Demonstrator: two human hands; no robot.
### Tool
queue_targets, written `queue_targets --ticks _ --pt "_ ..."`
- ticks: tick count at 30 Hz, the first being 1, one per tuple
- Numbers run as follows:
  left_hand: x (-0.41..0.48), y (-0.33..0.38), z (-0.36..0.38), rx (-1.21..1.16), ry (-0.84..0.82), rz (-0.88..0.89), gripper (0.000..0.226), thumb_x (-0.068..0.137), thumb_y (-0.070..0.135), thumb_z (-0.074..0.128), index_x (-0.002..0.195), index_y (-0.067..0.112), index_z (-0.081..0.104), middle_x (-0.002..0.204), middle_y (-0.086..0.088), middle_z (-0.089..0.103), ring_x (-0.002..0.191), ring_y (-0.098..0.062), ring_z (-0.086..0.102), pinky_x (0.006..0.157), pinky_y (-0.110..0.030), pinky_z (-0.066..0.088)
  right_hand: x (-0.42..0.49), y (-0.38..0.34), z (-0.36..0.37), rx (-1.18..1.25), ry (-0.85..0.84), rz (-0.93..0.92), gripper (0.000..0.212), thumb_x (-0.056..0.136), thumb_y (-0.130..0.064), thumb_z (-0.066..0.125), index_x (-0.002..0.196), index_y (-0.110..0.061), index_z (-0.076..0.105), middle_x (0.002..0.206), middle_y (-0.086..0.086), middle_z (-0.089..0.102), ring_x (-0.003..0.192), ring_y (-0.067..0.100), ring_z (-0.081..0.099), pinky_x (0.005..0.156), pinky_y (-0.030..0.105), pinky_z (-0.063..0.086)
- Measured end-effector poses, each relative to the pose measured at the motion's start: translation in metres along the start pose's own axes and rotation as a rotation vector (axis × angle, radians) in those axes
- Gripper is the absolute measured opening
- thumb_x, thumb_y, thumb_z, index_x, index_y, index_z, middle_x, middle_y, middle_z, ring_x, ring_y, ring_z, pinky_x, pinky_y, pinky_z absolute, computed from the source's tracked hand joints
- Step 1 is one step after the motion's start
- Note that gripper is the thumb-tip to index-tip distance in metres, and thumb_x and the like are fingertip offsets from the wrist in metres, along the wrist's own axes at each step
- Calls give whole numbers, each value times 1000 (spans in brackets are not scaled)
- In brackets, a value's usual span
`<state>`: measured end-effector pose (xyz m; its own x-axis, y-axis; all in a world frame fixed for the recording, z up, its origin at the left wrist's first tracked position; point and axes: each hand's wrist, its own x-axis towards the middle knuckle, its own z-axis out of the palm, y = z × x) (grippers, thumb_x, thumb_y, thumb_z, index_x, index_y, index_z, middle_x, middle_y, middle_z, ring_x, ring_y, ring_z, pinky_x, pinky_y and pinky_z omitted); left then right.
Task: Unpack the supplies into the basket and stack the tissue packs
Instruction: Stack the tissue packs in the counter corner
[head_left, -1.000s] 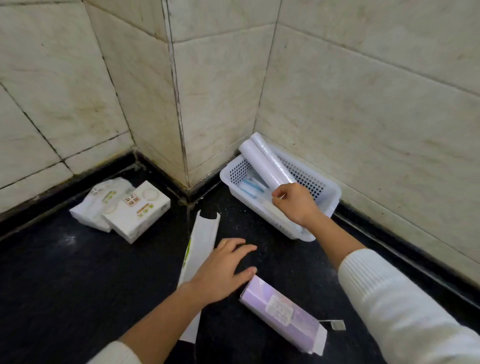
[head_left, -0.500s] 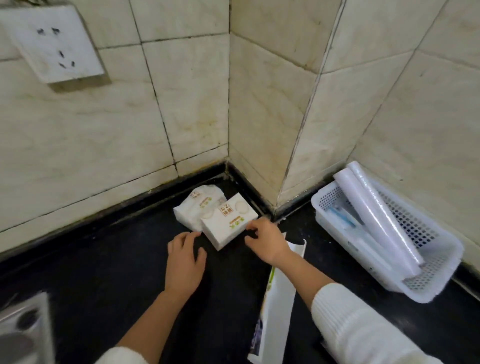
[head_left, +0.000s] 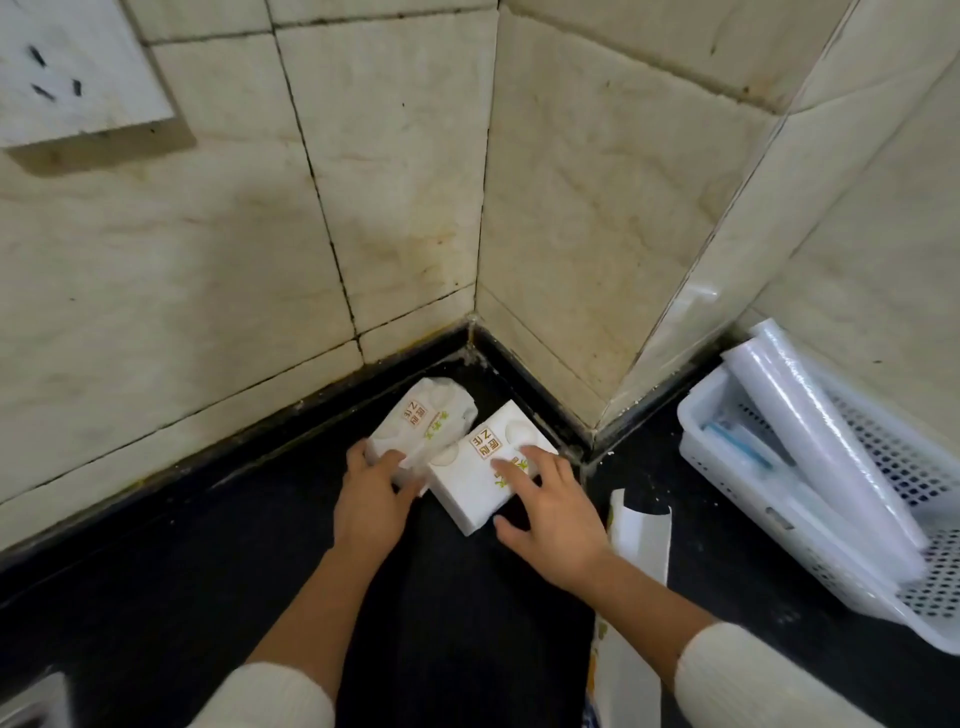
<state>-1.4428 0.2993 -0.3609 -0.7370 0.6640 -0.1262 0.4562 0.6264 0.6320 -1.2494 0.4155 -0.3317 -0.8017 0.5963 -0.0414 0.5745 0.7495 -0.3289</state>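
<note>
The right hand (head_left: 545, 512) lies just right of the frame's centre, fingers spread over the top of the squarer tissue pack (head_left: 485, 467), with the thumb against that pack's near edge; it reads as a loose grasp from above that has not closed into a lift. The left hand (head_left: 371, 499), just left of centre, has its fingers curled over the near end of the softer, crumpled tissue pack (head_left: 423, 426), thumb side toward the other pack, holding it lightly. The two packs lie side by side and touching on the dark floor (head_left: 156, 571), tucked into the corner where the tiled walls meet, neither one on top of the other. Further out, at the right edge of the frame, the white basket (head_left: 883, 582) already carries two wrapped rolls (head_left: 815, 441) lying lengthwise and a flatter packet below them, so the unpacking part looks largely done. An opened paper sleeve (head_left: 636, 540) lies flat on the floor between the right wrist and the basket. A wall socket (head_left: 78, 67) sits at upper left. The step in hand appears to be the stacking. The next move likely calls for closing one hand round its pack, raising it clear, and setting it squarely on the other; the firmer pack would probably make the steadier base, since the crumpled one may sag or tip.
</note>
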Motion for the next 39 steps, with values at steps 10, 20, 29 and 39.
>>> queue_targets --ticks 10,20,29,39 --pt "34 21 -48 -208 201 97 27 90 30 63 113 16 67 141 -9 43 117 -15 47 94 -26 36 21 1 14 276 1 137 65 93 -39 55 148 -43 20 130 -3 43 117 15 49 88 31 51" --pt "65 54 -37 -333 169 239 18 88 30 66 102 19 68 139 4 41 109 -2 47 80 -3 37 115 -23 -6 674 152 523 46 83 -19 71 105 -17 32 108 12 63 99 30 64 77 41 53" --pt "74 43 -23 -220 124 206 32 90 28 63 121 19 59 150 -1 30 117 -10 47 90 -19 39 137 -28 -5 885 -37 552 13 83 -15 66 93 -7 67 99 10 71 92 21 66 83 33 54" --pt "25 84 -26 -115 233 261 58 92 23 60 144 33 36 159 -9 9 143 -28 18 111 -44 30 47 19 -47 864 39 340 17 84 -14 66 101 -19 64 88 -2 67 78 2 62 76 17 47"
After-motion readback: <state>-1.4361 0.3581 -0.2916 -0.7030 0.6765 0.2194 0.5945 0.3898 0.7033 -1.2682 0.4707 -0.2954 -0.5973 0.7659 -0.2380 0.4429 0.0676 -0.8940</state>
